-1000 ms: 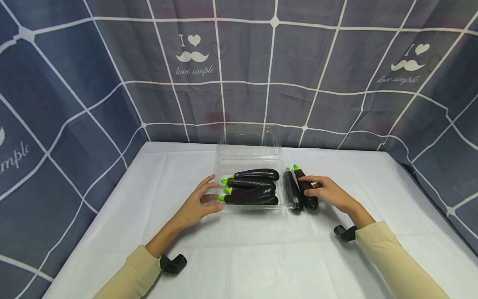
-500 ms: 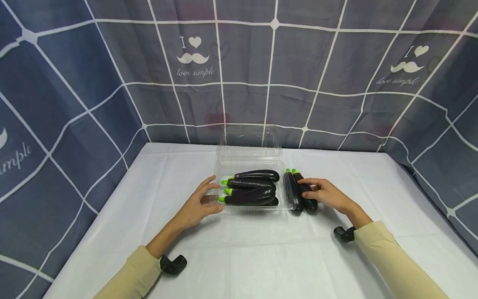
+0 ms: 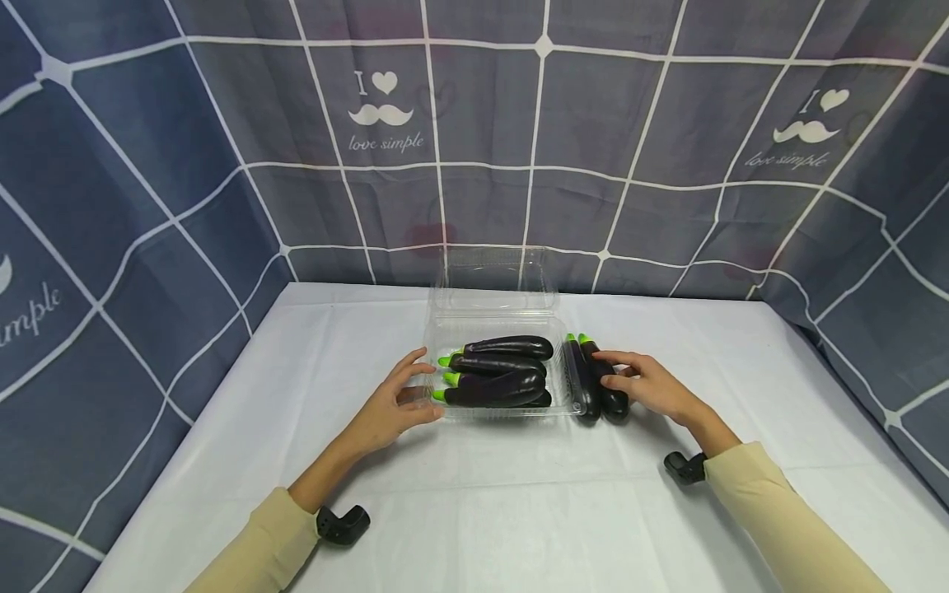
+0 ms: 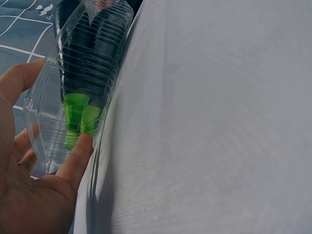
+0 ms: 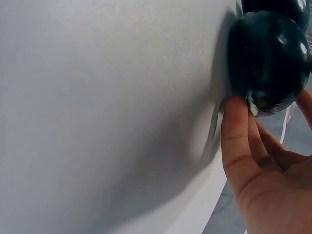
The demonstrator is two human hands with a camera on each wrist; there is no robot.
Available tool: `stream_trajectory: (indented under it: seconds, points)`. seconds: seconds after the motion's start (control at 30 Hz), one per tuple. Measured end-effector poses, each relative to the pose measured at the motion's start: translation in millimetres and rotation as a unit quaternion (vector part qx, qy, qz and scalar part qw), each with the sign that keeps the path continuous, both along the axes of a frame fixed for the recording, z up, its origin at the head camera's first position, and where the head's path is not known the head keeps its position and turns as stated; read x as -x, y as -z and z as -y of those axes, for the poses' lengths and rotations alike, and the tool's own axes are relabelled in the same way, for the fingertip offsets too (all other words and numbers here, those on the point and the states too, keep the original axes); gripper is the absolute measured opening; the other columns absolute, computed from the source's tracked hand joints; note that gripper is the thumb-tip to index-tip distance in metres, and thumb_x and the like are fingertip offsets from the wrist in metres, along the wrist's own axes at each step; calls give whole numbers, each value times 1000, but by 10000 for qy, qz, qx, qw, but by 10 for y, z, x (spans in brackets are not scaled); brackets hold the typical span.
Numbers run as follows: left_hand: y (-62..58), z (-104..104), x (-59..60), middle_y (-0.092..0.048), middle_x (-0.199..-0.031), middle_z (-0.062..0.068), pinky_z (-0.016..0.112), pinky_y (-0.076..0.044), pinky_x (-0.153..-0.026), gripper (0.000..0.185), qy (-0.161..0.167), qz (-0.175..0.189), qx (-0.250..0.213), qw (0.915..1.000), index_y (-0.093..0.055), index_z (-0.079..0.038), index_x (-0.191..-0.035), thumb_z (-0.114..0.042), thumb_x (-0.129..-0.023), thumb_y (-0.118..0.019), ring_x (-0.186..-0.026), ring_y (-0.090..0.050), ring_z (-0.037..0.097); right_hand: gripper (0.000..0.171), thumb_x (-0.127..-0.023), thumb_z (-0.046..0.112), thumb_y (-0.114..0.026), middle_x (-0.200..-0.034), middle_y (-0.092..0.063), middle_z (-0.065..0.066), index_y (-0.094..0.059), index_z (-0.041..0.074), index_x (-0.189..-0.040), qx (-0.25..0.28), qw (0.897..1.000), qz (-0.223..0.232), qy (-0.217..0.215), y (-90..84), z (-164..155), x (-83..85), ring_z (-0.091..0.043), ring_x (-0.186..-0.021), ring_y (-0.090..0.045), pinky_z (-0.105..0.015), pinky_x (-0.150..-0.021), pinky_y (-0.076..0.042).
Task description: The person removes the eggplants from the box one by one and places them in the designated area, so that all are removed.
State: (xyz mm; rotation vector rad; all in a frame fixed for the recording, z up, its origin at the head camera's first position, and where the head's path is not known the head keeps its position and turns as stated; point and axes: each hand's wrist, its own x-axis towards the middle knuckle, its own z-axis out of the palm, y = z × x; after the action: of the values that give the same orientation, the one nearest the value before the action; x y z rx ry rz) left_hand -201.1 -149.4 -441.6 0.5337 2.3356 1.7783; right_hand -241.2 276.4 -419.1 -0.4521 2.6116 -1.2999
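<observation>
My left hand [image 3: 389,410] rests at the left end of a clear plastic clamshell container [image 3: 563,325], fingers spread. In the left wrist view its thumb [image 4: 78,158] touches the low front side near green stem ends [image 4: 76,108], and a finger reaches the rim. Several dark purple eggplants [image 3: 511,385] lie inside, stems leftward. Two more lie side by side against the container's right side. My right hand [image 3: 652,385] holds the outer eggplant [image 3: 606,387], fingertips over its upper side. In the right wrist view this eggplant's rounded end [image 5: 268,63] sits between thumb and finger.
The container's raised lid [image 3: 493,276] leans open at the back, close to the grey checked curtain [image 3: 482,198]. A white cloth [image 3: 511,511] covers the table. Black wrist cameras [image 3: 343,525] sit below both hands.
The outer eggplant's stem end has shifted slightly left and nearer, so it now lies closer alongside the other one. My right hand moved slightly with it; my left hand has stayed in place.
</observation>
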Motion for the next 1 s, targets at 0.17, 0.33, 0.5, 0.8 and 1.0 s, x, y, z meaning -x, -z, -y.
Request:
stream_trajectory:
  seconds: [0.17, 0.33, 0.5, 0.8, 1.0]
  points:
    - [-1, 5, 9, -11, -164, 1, 47, -46, -101, 61, 2, -18, 24, 10000, -48, -3, -137, -19, -87, -78, -130, -44, 44, 49, -95, 17, -64, -136, -52, -23, -53, 1, -140, 14, 9999, -70, 84, -15, 0, -16, -28, -102, -55, -34, -69, -53]
    - [1, 7, 20, -11, -164, 0, 48, -45, -102, 60, -14, -45, 73, 10000, -49, -3, -137, -19, -87, -78, -130, -45, 43, 48, -96, 19, -64, -139, -51, -21, -54, 2, -140, -174, 9995, -248, 87, -11, 2, -33, -31, -108, -55, -36, -76, -49]
    - [3, 6, 20, -12, -163, 1, 48, -45, -102, 61, -2, -60, 78, 10000, -49, -3, -138, -19, -87, -78, -130, -44, 43, 46, -97, 21, -63, -137, -53, -19, -55, 4, -139, -222, 9991, -352, 116, -18, -19, -57, -31, -108, -55, -36, -77, -49]
    - [6, 4, 19, -12, -163, -1, 46, -46, -101, 62, 9, -43, 50, 10000, -48, -3, -138, -19, -87, -78, -130, -46, 42, 43, -98, 21, -62, -131, -56, -20, -57, 4, -138, -292, 9974, -627, 201, -130, -57, -40, -32, -110, -56, -42, -84, -49]
    - [-5, 9, 11, -11, -163, -1, 46, -46, -101, 62, 5, -21, 42, 10000, -48, -3, -139, -19, -87, -78, -130, -46, 41, 42, -99, 22, -61, -137, -53, -18, -57, 5, -137, -206, 9967, -740, 279, -248, -44, -41, -37, -119, -49, -48, -97, -42]
